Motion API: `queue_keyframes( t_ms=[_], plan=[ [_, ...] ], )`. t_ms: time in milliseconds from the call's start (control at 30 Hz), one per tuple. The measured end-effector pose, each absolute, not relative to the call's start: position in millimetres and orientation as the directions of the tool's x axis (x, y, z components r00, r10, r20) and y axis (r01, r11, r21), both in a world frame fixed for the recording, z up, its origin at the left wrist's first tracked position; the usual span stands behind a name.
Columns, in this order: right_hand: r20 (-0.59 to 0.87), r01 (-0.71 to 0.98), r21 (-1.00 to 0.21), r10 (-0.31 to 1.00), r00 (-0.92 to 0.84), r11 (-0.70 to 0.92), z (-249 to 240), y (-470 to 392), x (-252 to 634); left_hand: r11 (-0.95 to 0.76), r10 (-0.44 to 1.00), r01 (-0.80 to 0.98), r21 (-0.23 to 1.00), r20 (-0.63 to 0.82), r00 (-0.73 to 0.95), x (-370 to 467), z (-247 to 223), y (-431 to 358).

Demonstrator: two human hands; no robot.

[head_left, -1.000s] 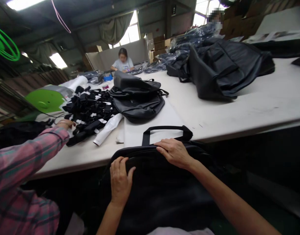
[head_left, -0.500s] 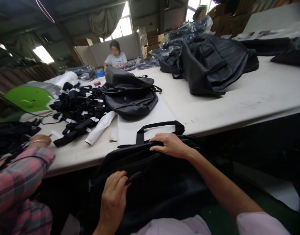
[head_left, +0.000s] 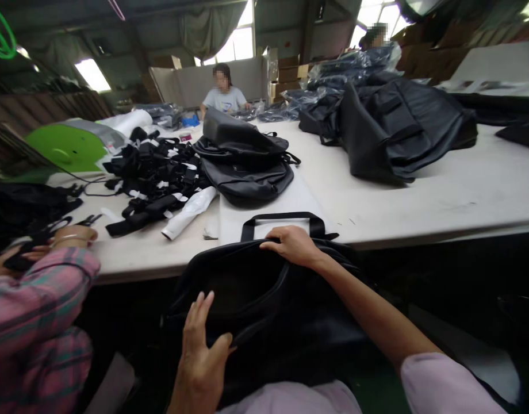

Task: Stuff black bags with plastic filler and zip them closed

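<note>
A black bag (head_left: 316, 310) hangs against the table's front edge, directly before me, its top pocket gaping wide. My right hand (head_left: 292, 244) is closed on the upper rim of that opening, thumb and fingers over the edge, just below the webbing handle (head_left: 284, 217). At the near left side of the opening is my left hand (head_left: 202, 351), fingers stretched up and thumb apart. Its thumb lies near the front lip of the pocket; whether they touch I cannot tell. The pocket's inside is dark.
Black backpacks (head_left: 251, 167) lie stacked behind the handle, and a large black bag (head_left: 402, 126) lies farther right on the white table (head_left: 463, 195). Black straps (head_left: 161, 178) are heaped at left, beside a white roll (head_left: 189, 213). A co-worker's plaid sleeve (head_left: 44, 293) is close at left.
My left hand has unclosed from the pocket's front edge and spread its fingers. The pocket now gapes wider. My right hand stays on the upper rim. The view has shifted slightly.
</note>
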State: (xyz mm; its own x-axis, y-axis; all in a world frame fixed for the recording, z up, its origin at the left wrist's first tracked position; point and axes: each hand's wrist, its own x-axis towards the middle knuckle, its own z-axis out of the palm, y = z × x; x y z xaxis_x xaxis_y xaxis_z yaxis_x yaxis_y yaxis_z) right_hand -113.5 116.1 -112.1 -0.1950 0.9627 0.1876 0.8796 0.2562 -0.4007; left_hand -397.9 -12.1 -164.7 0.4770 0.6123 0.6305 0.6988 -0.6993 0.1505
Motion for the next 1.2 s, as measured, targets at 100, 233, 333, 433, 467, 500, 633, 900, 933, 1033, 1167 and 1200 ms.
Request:
queue_keyframes(
  t_ms=[100, 233, 333, 433, 467, 500, 633, 900, 933, 1033, 1167, 1200],
  plan=[
    [0.223, 0.886, -0.393, 0.96, -0.168, 0.246, -119, 116, -112, -0.734, 0.632, 0.651, 0.193, 0.544, 0.552, -394, -160, -11],
    [0.212, 0.868, -0.458, 0.972, -0.101, 0.19, -120, 119, -109, -0.796, 0.56, 0.57, 0.205, 0.605, 0.565, -391, -160, -20],
    [0.172, 0.866, -0.473, 0.981, -0.09, 0.162, -118, 120, -110, -0.774, 0.551, 0.597, 0.211, 0.689, 0.47, -393, -174, -16],
    [0.12, 0.883, -0.437, 0.984, -0.129, 0.169, -116, 118, -113, -0.671, 0.629, 0.704, 0.233, 0.681, 0.374, -402, -191, 0],
    [0.114, 0.881, -0.435, 0.982, -0.151, 0.186, -115, 117, -115, -0.653, 0.64, 0.726, 0.217, 0.67, 0.376, -405, -195, 6],
    [0.124, 0.869, -0.446, 0.977, -0.175, 0.212, -113, 115, -117, -0.652, 0.635, 0.733, 0.192, 0.666, 0.391, -408, -198, 12],
    [0.266, 0.704, -0.588, 0.917, -0.297, 0.398, -105, 115, -134, -0.729, 0.546, 0.668, 0.149, 0.715, 0.437, -416, -199, 30],
    [0.198, 0.558, -0.673, 0.845, -0.496, 0.485, -112, 166, -183, -0.554, 0.6, 0.736, 0.388, 0.799, 0.031, -445, -180, 62],
    [0.159, 0.565, -0.69, 0.856, -0.492, 0.453, -115, 173, -187, -0.53, 0.589, 0.755, 0.385, 0.808, 0.002, -451, -180, 69],
    [0.111, 0.598, -0.707, 0.895, -0.432, 0.377, -122, 188, -193, -0.463, 0.582, 0.808, 0.365, 0.812, -0.034, -468, -180, 100],
    [0.143, 0.6, -0.703, 0.902, -0.407, 0.382, -129, 192, -195, -0.34, 0.645, 0.871, 0.355, 0.762, -0.058, -483, -163, 176],
    [0.152, 0.588, -0.712, 0.902, -0.404, 0.383, -130, 192, -194, -0.313, 0.663, 0.885, 0.346, 0.747, -0.058, -484, -155, 199]
  ],
)
